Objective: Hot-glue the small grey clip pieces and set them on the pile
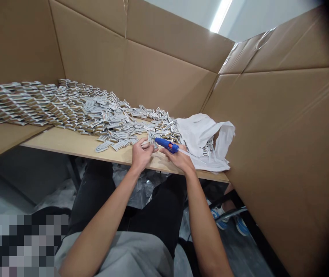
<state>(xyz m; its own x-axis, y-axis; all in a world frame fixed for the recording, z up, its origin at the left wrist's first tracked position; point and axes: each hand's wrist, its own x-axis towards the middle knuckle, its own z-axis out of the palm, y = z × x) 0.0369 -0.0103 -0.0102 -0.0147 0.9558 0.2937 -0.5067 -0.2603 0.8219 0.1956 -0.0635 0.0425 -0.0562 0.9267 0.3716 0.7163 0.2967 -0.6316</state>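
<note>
My right hand [181, 158] is closed round a blue glue gun [167, 145], and a pale glue stick [183, 151] sticks out of its back end. The gun's nozzle points left. Between the fingers of my left hand [141, 154] is a small white plastic clip-like piece [152, 139], held upright right at the nozzle. I cannot tell whether the tip touches it. Just beyond both hands lies a loose heap of similar white pieces [118, 119] on the wooden table [74, 143].
Neat rows of stacked pieces with brown parts [22, 104] fill the left of the table. A crumpled white bag [197, 130] lies at the right over more pieces. Tall cardboard walls [164, 73] surround the back and sides. Another person's blue shoes [241, 225] show below right.
</note>
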